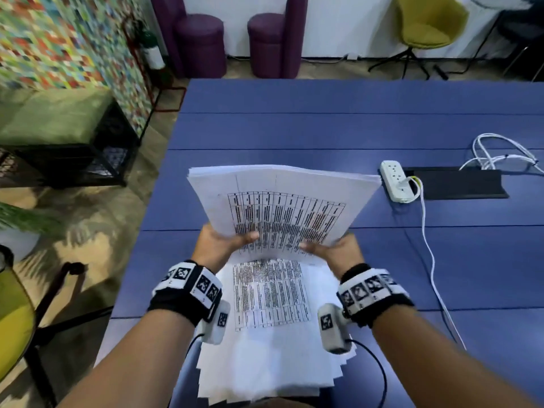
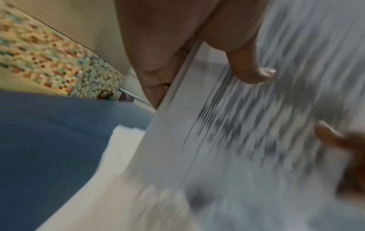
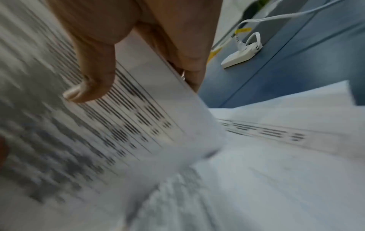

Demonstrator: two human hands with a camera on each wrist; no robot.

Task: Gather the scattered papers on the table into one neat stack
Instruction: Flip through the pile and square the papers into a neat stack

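Both hands hold a thick sheaf of printed papers (image 1: 282, 198) raised and tilted above the blue table (image 1: 323, 128). My left hand (image 1: 223, 242) grips its lower left edge, thumb on the printed face. My right hand (image 1: 329, 248) grips the lower right edge the same way. In the left wrist view the thumb (image 2: 250, 71) presses the sheaf (image 2: 237, 140); in the right wrist view the thumb (image 3: 92, 81) lies on the printed sheet (image 3: 128, 125). Under the hands a fanned pile of more papers (image 1: 270, 334) lies at the table's near edge, also the pile (image 3: 276, 156).
A white power strip (image 1: 396, 181) with a white cable (image 1: 426, 231) sits right of the sheaf, beside a black cable slot (image 1: 459, 184). Coiled white wires (image 1: 500, 154) lie at the far right. Yellow chairs, purple stools and a bench stand around the table.
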